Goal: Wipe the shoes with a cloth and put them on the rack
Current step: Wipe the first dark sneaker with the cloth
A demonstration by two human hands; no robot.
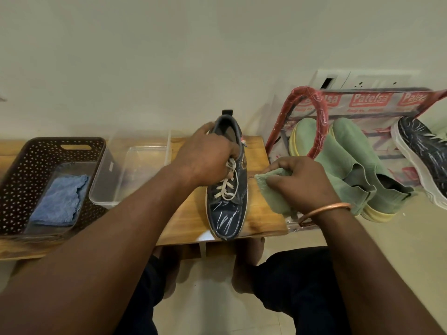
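While the left hand (205,158) grips the shoe (227,213) from above, its fingers (233,149) curled into the opening by the tongue and its thumb on the far rim of the collar, the right hand (302,184) bunches a pale green cloth (273,194) and presses it to the shoe's right flank, forefinger stretched along the top fold and the other fingers curled round the fabric. The shoe is a dark navy lace-up with cream laces, a white sole edge, pale streaks across the toe and a small patch on its side. It stands on its sole near the counter's (261,213) right end, toe at the front edge and heel toward the wall. A copper bangle (324,211) circles the right wrist. At the counter's left end a brown basket (14,180) holds a blue cloth (60,201), with a clear box (135,165) just beside it. Past the right end, a red-trimmed bag (319,122) holds green shoes (350,165), and a dark sneaker (420,151) lies near them.
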